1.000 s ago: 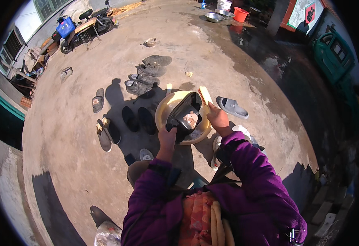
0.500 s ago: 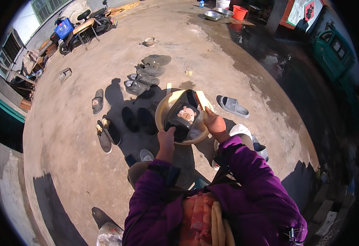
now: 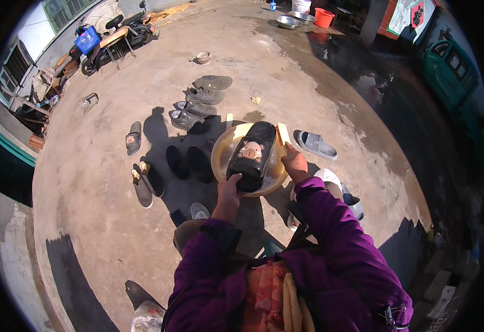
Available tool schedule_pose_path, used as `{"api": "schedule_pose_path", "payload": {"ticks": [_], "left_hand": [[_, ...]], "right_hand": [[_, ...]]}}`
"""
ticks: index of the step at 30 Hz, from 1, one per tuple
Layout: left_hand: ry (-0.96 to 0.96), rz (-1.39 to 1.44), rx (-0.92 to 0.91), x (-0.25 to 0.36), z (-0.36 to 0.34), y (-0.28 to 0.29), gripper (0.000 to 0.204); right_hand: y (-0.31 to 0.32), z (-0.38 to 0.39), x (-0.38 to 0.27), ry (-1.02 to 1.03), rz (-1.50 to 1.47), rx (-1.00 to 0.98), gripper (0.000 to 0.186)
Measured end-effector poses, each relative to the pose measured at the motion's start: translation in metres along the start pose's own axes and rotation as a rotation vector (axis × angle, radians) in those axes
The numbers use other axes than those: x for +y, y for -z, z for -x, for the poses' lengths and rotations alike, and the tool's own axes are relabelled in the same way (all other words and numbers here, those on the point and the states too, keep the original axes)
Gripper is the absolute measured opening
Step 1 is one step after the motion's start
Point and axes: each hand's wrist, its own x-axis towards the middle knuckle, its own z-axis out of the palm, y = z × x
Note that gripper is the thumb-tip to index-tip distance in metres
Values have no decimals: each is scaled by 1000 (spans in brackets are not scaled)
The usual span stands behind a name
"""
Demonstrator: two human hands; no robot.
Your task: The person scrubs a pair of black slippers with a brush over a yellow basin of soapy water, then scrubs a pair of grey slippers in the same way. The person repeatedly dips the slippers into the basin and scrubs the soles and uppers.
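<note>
My left hand (image 3: 230, 191) grips the near end of a wet black slipper (image 3: 247, 167) with a bear face on its strap. The slipper is held over a yellow basin (image 3: 217, 152) with sudsy water in it. In my right hand (image 3: 294, 161) is a scrubbing brush (image 3: 283, 134) with a pale yellow back and reddish bristles. The bristles face the slipper's right edge, near its far end; whether they touch it I cannot tell. Another slipper (image 3: 133, 138) with a similar bear lies on the ground to the left.
Several dark shoes (image 3: 189, 119) stand beyond the basin, with black shoes (image 3: 199, 165) and grey slip-ons (image 3: 141, 190) to its left. A grey slide (image 3: 315, 145) lies at its right. Farther off are a scooter (image 3: 137, 34), a red bucket (image 3: 323, 17) and metal bowls (image 3: 288, 22).
The slipper has turned more upright and flatter to view, shifting slightly right. My right hand has moved a little right with the brush, away from the slipper's middle.
</note>
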Motion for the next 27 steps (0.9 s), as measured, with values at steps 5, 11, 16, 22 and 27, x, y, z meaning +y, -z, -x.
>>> {"api": "schedule_pose_path", "payload": {"ticks": [5, 11, 16, 22, 27], "left_hand": [[-103, 90, -259, 7, 6, -7, 32], [-125, -28, -343, 0, -2, -7, 28], [-87, -279, -361, -8, -5, 0, 30], [-45, -504, -487, 23, 12, -3, 72], [-307, -651, -369, 77, 25, -10, 91]], "right_hand": [[11, 19, 18, -521, -1068, -183, 54], [54, -12, 1, -311, -1347, -175, 38], [85, -37, -27, -158, -1358, -239, 18], [90, -33, -53, 85, -1178, -363, 63], [57, -30, -80, 440, -859, -623, 80]]}}
